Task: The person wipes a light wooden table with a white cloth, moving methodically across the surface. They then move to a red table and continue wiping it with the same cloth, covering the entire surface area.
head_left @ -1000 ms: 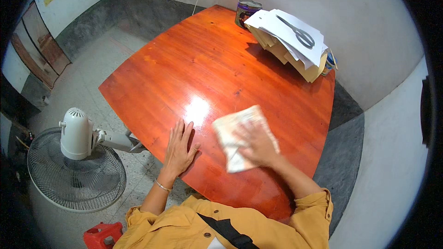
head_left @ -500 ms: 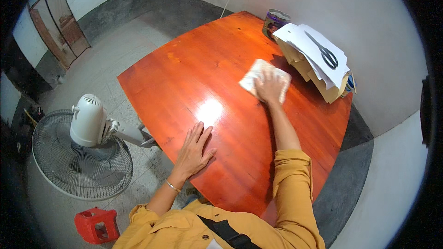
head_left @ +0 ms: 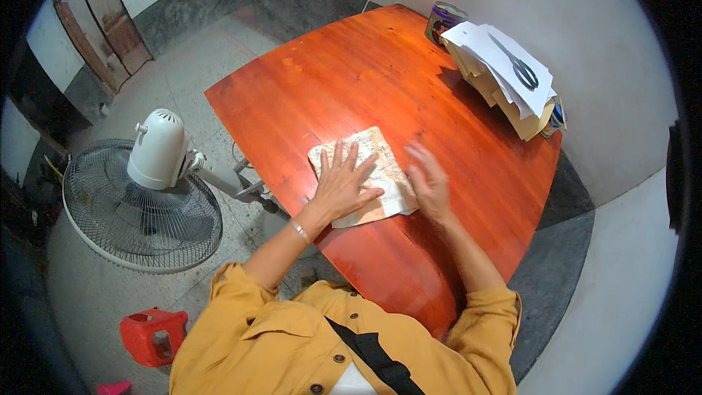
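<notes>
A pale cloth (head_left: 384,197) with brownish stains lies spread flat on the glossy reddish-orange wooden table (head_left: 314,80), near its left front edge. My left hand (head_left: 342,184) rests palm down on the cloth's left half, fingers spread, a bracelet at the wrist. Just past the cloth's right edge is my right hand (head_left: 430,183), its fingers stretched out and somewhat smeared by motion. No thing shows in its grasp. Whether its thumb side touches the cloth I cannot make out.
At the table's far right stand a dark tin (head_left: 443,20) and a stack of papers and envelopes (head_left: 486,77) with scissors (head_left: 521,69) on top. Left of the table is a white fan (head_left: 157,150). A red plastic stool (head_left: 155,336) stands on the floor below it.
The cloth has come from the right side of the table toward me and to the left. My left hand now lies on it; my right hand has drawn nearer and come off it.
</notes>
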`<state>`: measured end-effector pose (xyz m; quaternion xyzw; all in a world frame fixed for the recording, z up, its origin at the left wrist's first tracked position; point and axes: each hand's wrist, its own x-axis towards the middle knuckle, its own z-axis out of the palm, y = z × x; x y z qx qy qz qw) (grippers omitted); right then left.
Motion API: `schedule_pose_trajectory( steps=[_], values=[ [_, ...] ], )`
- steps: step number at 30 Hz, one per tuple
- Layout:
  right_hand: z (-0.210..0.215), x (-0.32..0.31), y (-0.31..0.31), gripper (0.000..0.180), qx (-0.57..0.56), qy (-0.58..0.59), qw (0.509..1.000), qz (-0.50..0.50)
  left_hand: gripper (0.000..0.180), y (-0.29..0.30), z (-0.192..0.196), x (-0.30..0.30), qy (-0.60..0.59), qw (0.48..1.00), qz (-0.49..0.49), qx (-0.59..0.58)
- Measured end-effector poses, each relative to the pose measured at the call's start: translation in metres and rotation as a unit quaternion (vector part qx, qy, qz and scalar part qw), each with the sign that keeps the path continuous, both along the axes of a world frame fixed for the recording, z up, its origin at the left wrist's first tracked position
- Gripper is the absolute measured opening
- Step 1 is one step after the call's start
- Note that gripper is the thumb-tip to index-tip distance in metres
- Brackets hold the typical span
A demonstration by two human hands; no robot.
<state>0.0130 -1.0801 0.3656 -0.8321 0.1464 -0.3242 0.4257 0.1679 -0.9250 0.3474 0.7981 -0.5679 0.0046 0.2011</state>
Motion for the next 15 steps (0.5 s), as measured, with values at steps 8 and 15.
schedule_pose_trajectory(
  steps=[8,15],
  values=[
    [-0.036,-0.205,-0.123,0.036,0.032,-0.024,0.915,-0.401,0.043,-0.050,-0.018,0.055,-0.058,0.991,0.119,0.001],
    [-0.091,-0.293,-0.124,0.058,-0.024,0.204,0.833,-0.514,0.056,-0.019,-0.024,0.088,-0.022,0.983,0.180,-0.008]
  ],
)
